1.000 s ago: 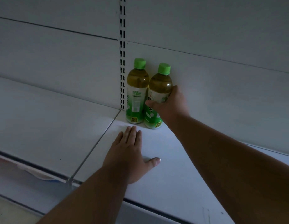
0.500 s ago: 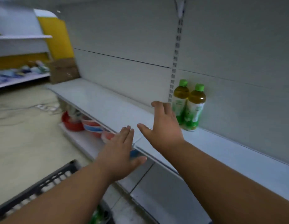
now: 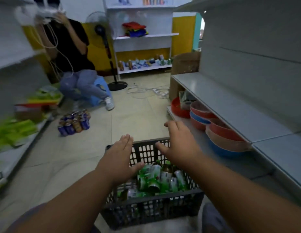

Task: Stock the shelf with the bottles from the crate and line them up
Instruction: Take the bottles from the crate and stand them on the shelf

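A dark grey plastic crate (image 3: 151, 204) sits on the floor right below me, holding several green-labelled tea bottles (image 3: 160, 178) lying in a heap. My left hand (image 3: 120, 156) hovers open over the crate's left side, fingers stretched, holding nothing. My right hand (image 3: 180, 143) hovers open over the crate's far right rim, also holding nothing. The white shelf (image 3: 230, 105) runs along the right; the two bottles placed on it are out of view.
Stacked red and blue bowls (image 3: 218, 132) fill the lower shelf at right. A pack of cans (image 3: 74, 122) stands on the floor ahead left. A seated person (image 3: 75, 64) and a standing fan (image 3: 102, 46) are farther back, with cables (image 3: 146, 92) on the floor.
My view swung left and down from the shelf to the crate. Both hands left the shelf, the right one letting go of the bottle, and now hover open over the crate.
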`<act>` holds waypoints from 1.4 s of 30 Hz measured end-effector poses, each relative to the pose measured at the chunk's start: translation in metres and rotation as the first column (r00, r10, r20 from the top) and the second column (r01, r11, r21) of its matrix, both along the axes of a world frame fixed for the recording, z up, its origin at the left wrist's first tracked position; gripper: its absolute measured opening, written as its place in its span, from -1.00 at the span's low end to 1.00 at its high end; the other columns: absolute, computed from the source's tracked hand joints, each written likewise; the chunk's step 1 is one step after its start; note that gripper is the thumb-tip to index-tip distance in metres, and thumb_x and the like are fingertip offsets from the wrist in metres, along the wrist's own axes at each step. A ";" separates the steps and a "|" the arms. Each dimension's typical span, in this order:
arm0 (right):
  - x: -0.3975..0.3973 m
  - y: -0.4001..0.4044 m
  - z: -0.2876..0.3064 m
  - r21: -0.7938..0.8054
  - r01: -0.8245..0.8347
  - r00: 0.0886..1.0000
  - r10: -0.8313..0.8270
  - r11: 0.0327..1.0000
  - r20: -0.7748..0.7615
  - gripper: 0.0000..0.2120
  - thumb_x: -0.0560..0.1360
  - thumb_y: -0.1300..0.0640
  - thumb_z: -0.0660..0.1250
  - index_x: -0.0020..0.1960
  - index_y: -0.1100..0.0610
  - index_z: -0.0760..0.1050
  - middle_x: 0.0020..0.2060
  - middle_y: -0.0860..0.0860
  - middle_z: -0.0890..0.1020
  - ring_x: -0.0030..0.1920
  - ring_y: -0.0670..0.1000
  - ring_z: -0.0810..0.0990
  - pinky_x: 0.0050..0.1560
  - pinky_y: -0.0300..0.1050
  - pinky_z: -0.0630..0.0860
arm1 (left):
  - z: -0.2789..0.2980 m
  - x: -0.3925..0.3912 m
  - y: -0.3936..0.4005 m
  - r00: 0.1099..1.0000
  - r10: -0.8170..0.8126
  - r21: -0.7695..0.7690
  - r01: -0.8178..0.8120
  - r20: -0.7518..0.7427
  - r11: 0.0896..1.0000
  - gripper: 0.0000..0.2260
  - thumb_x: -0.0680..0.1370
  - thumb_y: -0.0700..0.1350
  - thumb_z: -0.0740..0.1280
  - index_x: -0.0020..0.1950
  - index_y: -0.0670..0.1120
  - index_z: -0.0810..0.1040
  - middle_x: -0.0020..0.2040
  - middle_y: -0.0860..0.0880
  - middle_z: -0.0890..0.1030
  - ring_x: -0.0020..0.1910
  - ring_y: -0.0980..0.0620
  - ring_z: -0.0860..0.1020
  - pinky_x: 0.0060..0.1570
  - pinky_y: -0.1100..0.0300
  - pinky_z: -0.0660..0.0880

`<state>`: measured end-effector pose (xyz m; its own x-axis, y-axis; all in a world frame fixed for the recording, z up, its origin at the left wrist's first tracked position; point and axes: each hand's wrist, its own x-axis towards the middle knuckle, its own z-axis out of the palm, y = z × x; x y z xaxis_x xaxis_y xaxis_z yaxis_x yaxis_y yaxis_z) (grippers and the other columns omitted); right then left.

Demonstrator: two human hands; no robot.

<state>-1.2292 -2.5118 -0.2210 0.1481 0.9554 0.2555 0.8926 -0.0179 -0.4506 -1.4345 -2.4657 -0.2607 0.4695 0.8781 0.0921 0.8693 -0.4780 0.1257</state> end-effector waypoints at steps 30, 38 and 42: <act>-0.124 0.194 -0.357 -0.725 -0.318 0.844 0.531 0.610 0.076 -0.39 0.49 -0.10 0.39 0.44 0.10 0.32 0.28 0.16 0.44 0.27 0.20 0.44 0.22 0.05 0.44 | -0.258 -0.106 0.118 0.981 0.149 -0.143 -0.166 -0.124 0.976 -0.13 0.50 0.30 0.23 0.59 -0.17 -0.02 0.60 -0.14 -0.01 0.57 -0.06 -0.10 0.52 0.03 -0.14; -0.170 0.194 -0.419 -0.858 -0.294 0.800 0.600 0.422 0.021 -0.39 0.58 -0.03 0.28 0.53 0.18 0.19 0.44 0.24 0.36 0.42 0.23 0.36 0.34 0.11 0.36 | -0.260 -0.107 0.120 0.982 0.135 -0.157 -0.156 -0.133 0.975 -0.08 0.43 0.33 0.21 0.58 -0.21 0.02 0.59 -0.18 0.05 0.57 -0.11 -0.03 0.52 -0.04 -0.04; -0.167 0.200 -0.428 -0.884 -0.213 0.784 0.613 0.415 0.099 -0.41 0.58 -0.02 0.27 0.50 0.22 0.20 0.42 0.25 0.39 0.40 0.24 0.39 0.33 0.11 0.36 | -0.262 -0.107 0.122 0.986 0.130 -0.143 -0.143 -0.101 0.979 -0.09 0.41 0.31 0.25 0.56 -0.24 0.09 0.57 -0.21 0.13 0.56 -0.15 0.06 0.51 -0.09 0.06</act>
<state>-1.3958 -2.3122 -0.6488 -0.2367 0.6593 -0.7137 0.9661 0.2373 -0.1013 -1.5420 -2.3437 -0.5223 0.3448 0.9351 -0.0818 0.9361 -0.3360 0.1046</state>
